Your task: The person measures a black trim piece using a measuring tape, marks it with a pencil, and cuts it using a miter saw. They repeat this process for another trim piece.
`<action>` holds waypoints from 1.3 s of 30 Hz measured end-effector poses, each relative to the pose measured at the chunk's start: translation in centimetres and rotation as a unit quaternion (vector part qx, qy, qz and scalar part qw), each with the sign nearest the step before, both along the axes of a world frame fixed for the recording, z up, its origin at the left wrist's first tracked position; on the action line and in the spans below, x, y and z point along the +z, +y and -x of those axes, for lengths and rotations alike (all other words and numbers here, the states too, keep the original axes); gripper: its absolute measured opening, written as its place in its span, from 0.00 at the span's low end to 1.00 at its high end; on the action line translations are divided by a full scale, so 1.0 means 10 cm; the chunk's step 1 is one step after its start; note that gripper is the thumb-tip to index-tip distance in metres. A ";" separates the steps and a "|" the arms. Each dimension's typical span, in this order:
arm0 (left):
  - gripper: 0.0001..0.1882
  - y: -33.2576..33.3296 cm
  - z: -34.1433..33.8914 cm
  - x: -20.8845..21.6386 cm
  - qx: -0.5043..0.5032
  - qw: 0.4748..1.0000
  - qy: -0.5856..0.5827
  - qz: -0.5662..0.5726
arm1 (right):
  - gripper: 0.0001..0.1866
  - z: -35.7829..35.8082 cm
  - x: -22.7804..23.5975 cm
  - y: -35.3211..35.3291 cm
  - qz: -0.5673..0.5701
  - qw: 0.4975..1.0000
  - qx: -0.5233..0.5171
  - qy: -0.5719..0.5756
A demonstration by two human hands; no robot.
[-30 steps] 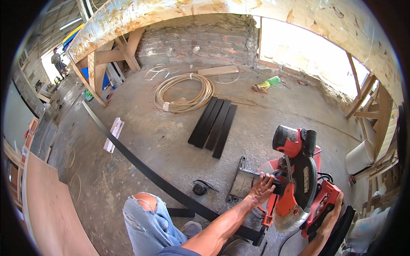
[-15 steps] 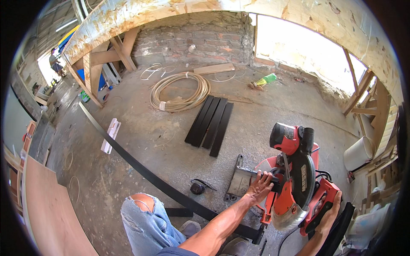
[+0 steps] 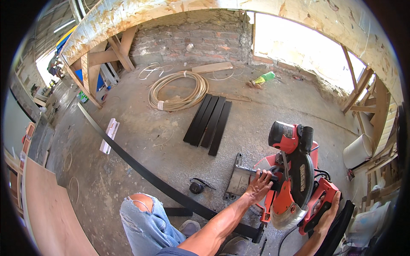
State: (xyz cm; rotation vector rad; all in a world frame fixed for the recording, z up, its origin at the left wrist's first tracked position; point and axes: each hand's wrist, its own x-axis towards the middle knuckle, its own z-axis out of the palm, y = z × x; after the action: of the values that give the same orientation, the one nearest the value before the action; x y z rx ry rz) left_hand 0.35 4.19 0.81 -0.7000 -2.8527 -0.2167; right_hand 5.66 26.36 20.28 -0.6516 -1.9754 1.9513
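A red and black miter saw [image 3: 301,173] stands on the floor at my right, its dark blade guard between my hands. My right hand [image 3: 328,213] is wrapped around the saw's red and black handle [image 3: 318,204]. My left hand [image 3: 259,187] has its fingers closed over a black piece [image 3: 274,182] beside the saw's fence; whether that piece belongs to the saw cannot be told. A long black strip [image 3: 158,182] runs from the far left to below my left forearm, ending near the saw's base. The blade's lower edge is hidden by the guard.
Several short black strips [image 3: 208,121] lie side by side ahead, near a coiled hose [image 3: 178,91]. A tape measure [image 3: 197,187] sits left of the saw. A green-and-yellow bottle [image 3: 263,78], white bucket [image 3: 358,151] and wooden panel [image 3: 53,205] lie farther out. A wooden beam [image 3: 171,10] crosses above.
The view has shifted very slightly. Both hands keep their places on the saw and the black piece.
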 end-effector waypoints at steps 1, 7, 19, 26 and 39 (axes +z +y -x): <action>0.13 -0.01 0.00 -0.02 0.001 1.000 0.001 -0.010 | 0.33 -0.01 0.00 0.00 0.003 1.000 0.005 -0.001; 0.13 0.00 0.01 -0.05 0.000 1.000 0.006 -0.016 | 0.34 -0.03 -0.01 -0.01 0.012 1.000 0.003 0.001; 0.14 0.01 0.01 0.02 0.005 1.000 0.002 0.010 | 0.33 -0.08 -0.05 0.01 0.020 1.000 0.014 -0.002; 0.14 0.01 0.02 0.01 0.002 1.000 0.003 0.003 | 0.33 -0.10 -0.08 0.02 0.010 1.000 0.017 0.005; 0.13 0.01 0.02 0.00 0.001 1.000 -0.009 -0.015 | 0.34 -0.11 -0.07 0.02 0.021 1.000 0.013 -0.005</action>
State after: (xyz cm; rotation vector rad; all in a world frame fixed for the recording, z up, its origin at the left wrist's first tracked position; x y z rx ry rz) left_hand 0.11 4.29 0.81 -0.6938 -2.8607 -0.2677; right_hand 6.78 26.55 19.62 -0.6497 -1.9622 2.0144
